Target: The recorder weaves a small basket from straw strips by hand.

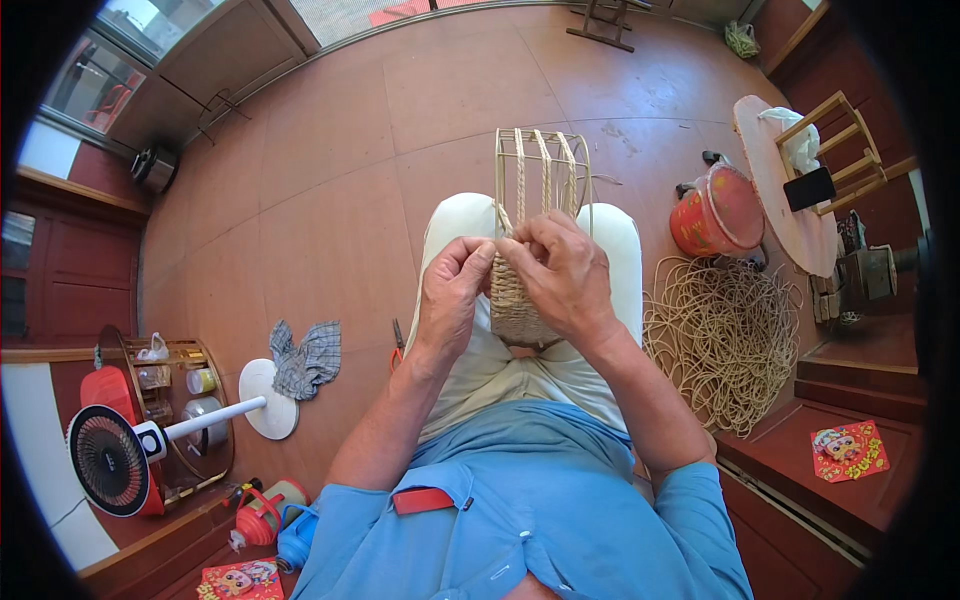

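Observation:
A partly woven basket [518, 308] of tan cord on a wire frame [587, 160] stands between my thighs. Its near part is closely woven, while pale twisted cords [545, 165] run along the bare far end of the frame. My left hand [455, 290] is at the basket's left edge, thumb and forefinger pinched on a cord. Over the top of the weaving lies my right hand [560, 265], its fingers bent and pinched beside the left fingertips. The cord between the fingers is mostly hidden.
A heap of loose tan cord [725, 340] lies on the floor at my right, by a red bucket [715, 210]. Red-handled pliers [397, 345] are near my left knee. A fan [110, 460], a checked cloth [308, 360] and thermos jugs [270, 515] are farther left.

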A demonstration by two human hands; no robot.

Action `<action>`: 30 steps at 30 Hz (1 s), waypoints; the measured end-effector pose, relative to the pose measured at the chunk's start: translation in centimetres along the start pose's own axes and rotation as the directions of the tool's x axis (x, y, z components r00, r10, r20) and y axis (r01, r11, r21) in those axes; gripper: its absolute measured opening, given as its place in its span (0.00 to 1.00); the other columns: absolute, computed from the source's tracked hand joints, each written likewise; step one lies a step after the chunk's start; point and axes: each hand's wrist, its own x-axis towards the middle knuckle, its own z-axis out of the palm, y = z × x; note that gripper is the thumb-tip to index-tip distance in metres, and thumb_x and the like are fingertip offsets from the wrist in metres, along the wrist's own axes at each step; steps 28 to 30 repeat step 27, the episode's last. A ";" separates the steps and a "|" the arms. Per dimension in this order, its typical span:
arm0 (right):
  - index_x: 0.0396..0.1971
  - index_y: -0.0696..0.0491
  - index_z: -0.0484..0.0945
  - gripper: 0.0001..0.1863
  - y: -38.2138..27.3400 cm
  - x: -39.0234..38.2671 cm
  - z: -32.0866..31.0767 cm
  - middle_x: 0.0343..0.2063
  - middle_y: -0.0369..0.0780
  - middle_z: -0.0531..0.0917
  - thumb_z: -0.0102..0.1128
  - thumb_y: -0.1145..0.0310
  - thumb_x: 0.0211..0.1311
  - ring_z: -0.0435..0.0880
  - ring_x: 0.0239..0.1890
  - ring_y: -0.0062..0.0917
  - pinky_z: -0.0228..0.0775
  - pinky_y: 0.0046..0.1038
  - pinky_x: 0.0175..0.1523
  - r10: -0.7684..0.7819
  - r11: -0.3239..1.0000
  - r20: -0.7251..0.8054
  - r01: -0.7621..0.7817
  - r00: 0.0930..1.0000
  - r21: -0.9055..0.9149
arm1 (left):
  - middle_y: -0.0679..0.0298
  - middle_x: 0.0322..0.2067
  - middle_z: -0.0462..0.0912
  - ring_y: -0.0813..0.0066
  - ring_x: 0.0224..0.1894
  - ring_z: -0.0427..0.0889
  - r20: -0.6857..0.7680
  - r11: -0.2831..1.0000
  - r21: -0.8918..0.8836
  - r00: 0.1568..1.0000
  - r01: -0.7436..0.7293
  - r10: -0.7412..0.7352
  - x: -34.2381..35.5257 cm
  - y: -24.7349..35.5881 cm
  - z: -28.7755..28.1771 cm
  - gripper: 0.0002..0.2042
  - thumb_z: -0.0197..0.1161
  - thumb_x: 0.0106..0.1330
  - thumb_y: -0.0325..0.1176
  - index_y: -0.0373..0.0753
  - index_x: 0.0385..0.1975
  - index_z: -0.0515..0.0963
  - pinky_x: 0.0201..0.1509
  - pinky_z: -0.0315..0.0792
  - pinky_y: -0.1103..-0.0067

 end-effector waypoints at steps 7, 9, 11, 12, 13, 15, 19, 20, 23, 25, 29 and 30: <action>0.35 0.57 0.86 0.12 1.7 -0.7 -4.1 0.30 0.40 0.82 0.74 0.63 0.71 0.84 0.30 0.28 0.77 0.34 0.39 0.077 0.997 0.056 -0.078 0.995 0.017 | 0.62 0.43 0.87 0.65 0.43 0.86 0.243 0.306 0.848 0.829 -0.434 0.503 -0.2 3.8 3.0 0.07 0.72 0.72 0.25 0.39 0.47 0.87 0.52 0.80 0.71; 0.37 0.56 0.86 0.10 2.6 -0.5 -4.2 0.30 0.41 0.83 0.74 0.64 0.70 0.86 0.32 0.32 0.78 0.36 0.40 0.032 0.999 0.047 -0.032 0.998 0.006 | 0.60 0.42 0.86 0.59 0.45 0.86 0.432 0.085 0.833 0.738 -0.547 0.519 0.3 4.1 3.2 0.08 0.73 0.69 0.24 0.40 0.45 0.87 0.53 0.81 0.68; 0.37 0.55 0.86 0.10 2.4 0.0 -4.2 0.31 0.42 0.84 0.74 0.64 0.71 0.88 0.33 0.35 0.79 0.38 0.40 -0.037 0.998 -0.014 0.036 0.999 -0.055 | 0.58 0.40 0.85 0.53 0.47 0.84 0.488 0.021 0.833 0.752 -0.553 0.442 0.5 4.4 3.7 0.07 0.72 0.67 0.23 0.40 0.43 0.87 0.53 0.81 0.62; 0.37 0.54 0.85 0.10 2.2 0.2 -4.2 0.32 0.43 0.85 0.73 0.63 0.71 0.89 0.34 0.38 0.80 0.40 0.41 -0.104 0.988 -0.073 0.094 0.992 -0.123 | 0.58 0.40 0.85 0.53 0.47 0.84 0.492 0.022 0.830 0.751 -0.557 0.440 0.8 4.5 3.8 0.07 0.72 0.67 0.23 0.40 0.43 0.87 0.53 0.81 0.62; 0.37 0.54 0.85 0.10 2.2 0.6 -4.0 0.32 0.43 0.85 0.73 0.63 0.71 0.89 0.34 0.38 0.80 0.40 0.41 -0.101 0.988 -0.077 0.091 0.992 -0.125 | 0.58 0.39 0.84 0.53 0.47 0.84 0.465 0.048 0.846 0.780 -0.530 0.419 1.1 4.6 4.0 0.06 0.71 0.68 0.23 0.39 0.43 0.86 0.52 0.80 0.61; 0.38 0.51 0.84 0.09 2.1 1.5 -3.3 0.36 0.43 0.88 0.72 0.62 0.72 0.90 0.36 0.44 0.82 0.44 0.42 -0.089 0.984 -0.052 0.080 0.995 -0.161 | 0.58 0.38 0.83 0.53 0.46 0.83 0.443 0.072 0.859 0.805 -0.508 0.395 1.3 4.6 4.3 0.06 0.71 0.68 0.23 0.39 0.42 0.86 0.51 0.80 0.60; 0.40 0.51 0.82 0.08 2.6 2.7 -1.7 0.38 0.43 0.90 0.69 0.62 0.74 0.92 0.36 0.46 0.83 0.46 0.43 -0.159 0.956 -0.043 0.143 0.986 -0.255 | 0.56 0.39 0.82 0.52 0.47 0.82 0.424 0.016 0.884 0.817 -0.466 0.390 1.6 4.1 5.1 0.04 0.69 0.69 0.24 0.37 0.41 0.86 0.52 0.79 0.60; 0.44 0.50 0.81 0.09 2.7 2.9 -1.5 0.38 0.44 0.91 0.68 0.62 0.74 0.92 0.37 0.47 0.83 0.47 0.43 -0.122 0.958 -0.004 0.117 0.992 -0.261 | 0.56 0.39 0.81 0.52 0.48 0.82 0.422 -0.008 0.891 0.822 -0.453 0.382 1.6 4.1 5.3 0.04 0.69 0.69 0.24 0.37 0.41 0.86 0.53 0.79 0.60; 0.52 0.49 0.78 0.14 1.9 3.5 -1.4 0.37 0.47 0.92 0.68 0.62 0.74 0.93 0.40 0.49 0.83 0.48 0.44 -0.026 0.955 0.048 0.039 0.998 -0.295 | 0.55 0.40 0.80 0.51 0.48 0.81 0.402 0.055 0.891 0.842 -0.450 0.360 1.6 4.1 5.3 0.04 0.68 0.69 0.25 0.36 0.40 0.86 0.55 0.78 0.59; 0.57 0.49 0.76 0.17 1.6 3.8 -1.7 0.36 0.49 0.92 0.68 0.61 0.74 0.93 0.42 0.50 0.83 0.49 0.45 0.036 0.945 0.059 -0.015 0.998 -0.326 | 0.55 0.38 0.80 0.52 0.46 0.81 0.419 0.048 0.884 0.832 -0.466 0.363 1.6 4.2 5.2 0.04 0.70 0.69 0.25 0.36 0.41 0.87 0.53 0.78 0.59; 0.66 0.47 0.73 0.26 1.9 4.2 -2.2 0.37 0.49 0.92 0.70 0.59 0.73 0.93 0.41 0.54 0.83 0.53 0.49 0.058 0.961 0.134 -0.019 0.989 -0.277 | 0.55 0.37 0.81 0.52 0.45 0.81 0.445 0.017 0.877 0.826 -0.480 0.346 1.5 4.3 5.1 0.05 0.70 0.70 0.26 0.35 0.42 0.88 0.51 0.77 0.60; 0.66 0.47 0.73 0.26 1.9 4.2 -2.2 0.37 0.49 0.92 0.70 0.59 0.73 0.93 0.41 0.54 0.83 0.53 0.49 0.058 0.961 0.134 -0.019 0.989 -0.277 | 0.55 0.37 0.81 0.52 0.45 0.81 0.445 0.017 0.877 0.826 -0.480 0.346 1.5 4.3 5.1 0.05 0.70 0.70 0.26 0.35 0.42 0.88 0.51 0.77 0.60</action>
